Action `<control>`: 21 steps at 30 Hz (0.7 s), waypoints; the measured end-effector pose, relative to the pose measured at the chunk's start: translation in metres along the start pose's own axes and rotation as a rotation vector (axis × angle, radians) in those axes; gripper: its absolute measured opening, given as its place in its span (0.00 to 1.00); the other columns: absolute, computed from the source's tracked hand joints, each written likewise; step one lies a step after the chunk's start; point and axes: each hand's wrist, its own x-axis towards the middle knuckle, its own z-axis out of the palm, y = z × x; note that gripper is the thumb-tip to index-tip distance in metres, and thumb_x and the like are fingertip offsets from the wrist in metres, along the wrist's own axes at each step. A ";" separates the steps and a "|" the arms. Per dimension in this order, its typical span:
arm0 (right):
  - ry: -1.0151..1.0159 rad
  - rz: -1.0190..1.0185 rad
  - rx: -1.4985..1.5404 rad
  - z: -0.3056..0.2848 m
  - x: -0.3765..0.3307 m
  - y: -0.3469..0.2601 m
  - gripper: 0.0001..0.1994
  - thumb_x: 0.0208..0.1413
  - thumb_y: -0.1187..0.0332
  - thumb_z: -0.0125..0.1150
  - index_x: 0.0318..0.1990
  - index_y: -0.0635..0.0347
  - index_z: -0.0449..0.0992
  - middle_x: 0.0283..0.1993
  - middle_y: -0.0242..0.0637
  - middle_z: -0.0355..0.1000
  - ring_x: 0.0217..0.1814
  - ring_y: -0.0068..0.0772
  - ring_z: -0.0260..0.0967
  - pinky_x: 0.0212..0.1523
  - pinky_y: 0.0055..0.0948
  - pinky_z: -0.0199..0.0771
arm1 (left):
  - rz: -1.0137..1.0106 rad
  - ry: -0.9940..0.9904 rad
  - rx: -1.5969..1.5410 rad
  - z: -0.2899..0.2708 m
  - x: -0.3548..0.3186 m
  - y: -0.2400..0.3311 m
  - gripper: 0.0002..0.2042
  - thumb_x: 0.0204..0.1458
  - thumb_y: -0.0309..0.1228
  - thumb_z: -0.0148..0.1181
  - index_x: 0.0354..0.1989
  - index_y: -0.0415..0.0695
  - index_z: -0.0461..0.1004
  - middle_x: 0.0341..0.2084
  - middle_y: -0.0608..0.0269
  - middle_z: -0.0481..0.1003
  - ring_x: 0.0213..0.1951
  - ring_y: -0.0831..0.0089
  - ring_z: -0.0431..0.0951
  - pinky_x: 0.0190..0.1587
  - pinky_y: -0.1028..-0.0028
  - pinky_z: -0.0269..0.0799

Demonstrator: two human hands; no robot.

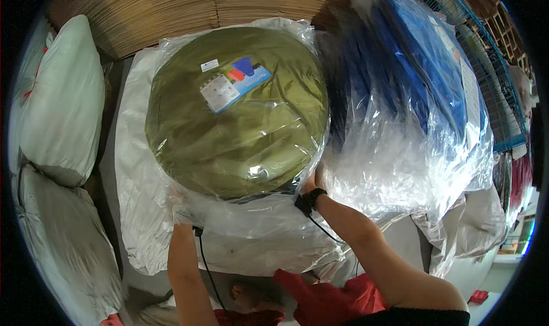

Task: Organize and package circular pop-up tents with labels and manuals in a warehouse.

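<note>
Both hands, left hand (182, 214) and right hand (310, 184), grip the round green cushion (237, 112) in its clear bag (251, 223). The slippery plastic could slide, dropping the cushion.

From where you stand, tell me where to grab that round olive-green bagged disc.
Grip the olive-green disc at its lower rim, one hand each side, coming from below. It is wide, flat and round, and the loose clear bag looks slippery, so probably pinch the firm edge through the plastic, near where the right hand sits.
</note>
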 end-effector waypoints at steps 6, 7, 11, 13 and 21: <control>-0.071 0.169 0.147 -0.003 0.008 0.009 0.18 0.54 0.56 0.40 0.41 0.59 0.68 0.35 0.33 0.69 0.38 0.32 0.66 0.41 0.30 0.67 | -0.045 0.031 0.015 -0.002 0.001 0.004 0.21 0.53 0.41 0.44 0.51 0.42 0.57 0.39 0.58 0.67 0.34 0.69 0.72 0.38 0.71 0.69; -0.107 0.041 0.070 -0.017 0.027 0.012 0.16 0.54 0.58 0.41 0.40 0.59 0.69 0.34 0.30 0.68 0.35 0.29 0.66 0.37 0.28 0.67 | -0.055 0.022 0.013 0.005 0.005 0.010 0.21 0.53 0.41 0.45 0.51 0.42 0.57 0.39 0.58 0.67 0.34 0.69 0.72 0.38 0.71 0.69; -0.139 0.045 0.049 -0.044 0.069 0.019 0.13 0.56 0.60 0.40 0.40 0.57 0.68 0.32 0.27 0.66 0.34 0.24 0.64 0.34 0.25 0.66 | -0.084 0.013 0.009 0.013 0.011 0.015 0.21 0.53 0.41 0.45 0.51 0.42 0.57 0.39 0.58 0.67 0.34 0.69 0.72 0.38 0.71 0.69; -0.154 0.052 0.088 -0.050 0.070 0.013 0.13 0.56 0.61 0.40 0.41 0.56 0.68 0.34 0.28 0.66 0.34 0.25 0.64 0.34 0.24 0.66 | -0.088 0.001 0.005 0.012 0.012 0.017 0.21 0.53 0.41 0.45 0.51 0.42 0.57 0.39 0.58 0.67 0.34 0.69 0.72 0.38 0.71 0.69; -0.440 -0.083 -0.225 0.003 -0.006 -0.087 0.24 0.56 0.55 0.44 0.55 0.61 0.57 0.52 0.34 0.60 0.55 0.31 0.55 0.58 0.30 0.50 | -0.132 0.148 -0.010 -0.049 -0.041 0.017 0.21 0.53 0.40 0.46 0.51 0.42 0.56 0.39 0.58 0.67 0.33 0.69 0.72 0.37 0.70 0.70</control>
